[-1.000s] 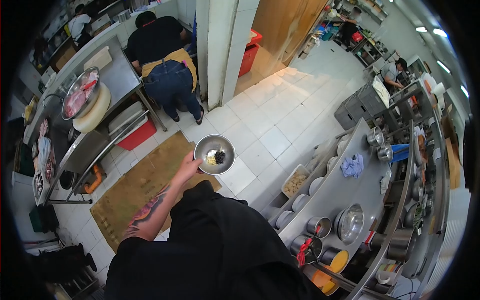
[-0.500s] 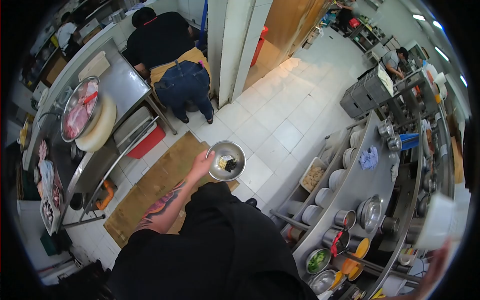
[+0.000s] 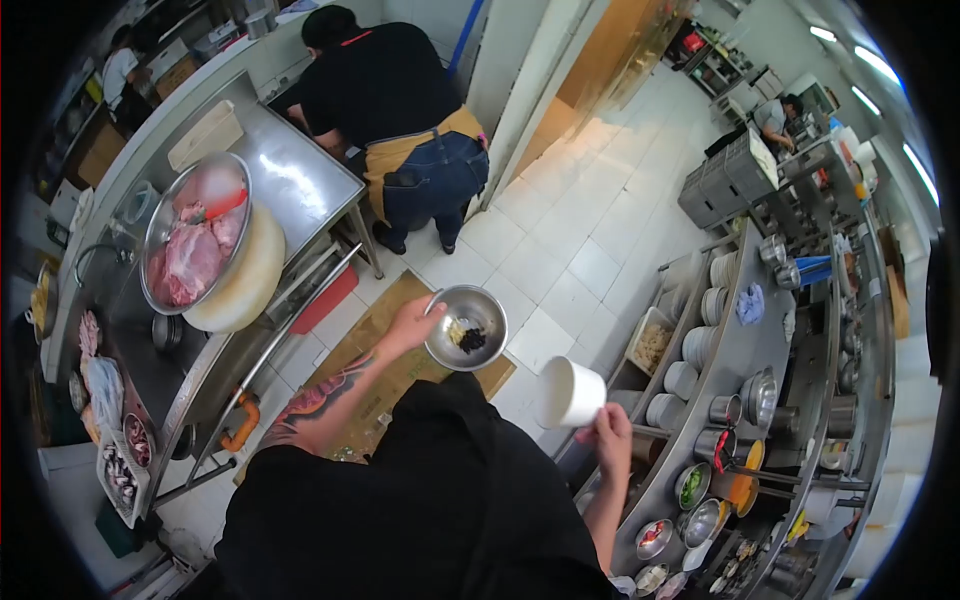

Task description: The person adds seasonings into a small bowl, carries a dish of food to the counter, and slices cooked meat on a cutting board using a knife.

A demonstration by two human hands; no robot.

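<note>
My left hand (image 3: 414,324) grips the rim of a steel bowl (image 3: 484,309), its thumb over the edge. Inside the bowl lie small pale pieces (image 3: 456,331) and a clump of black bits (image 3: 472,342). To the right of the bowl and apart from it, my right hand (image 3: 609,436) holds a white tub (image 3: 576,392) by its side. The tub is tipped over sideways; what it contains, if anything, does not show.
At left, a large steel bowl of raw meat (image 3: 195,255) stands by the sink counter (image 3: 285,170). A co-worker (image 3: 400,120) bends over beyond it. A steel shelf unit (image 3: 735,345) with stacked white bowls (image 3: 683,379) and pans runs along the right. Cardboard (image 3: 385,365) covers some floor.
My right hand has come in from the far right with the white tub, which is now near the steel bowl. My left hand still holds the bowl. The view has shifted.
</note>
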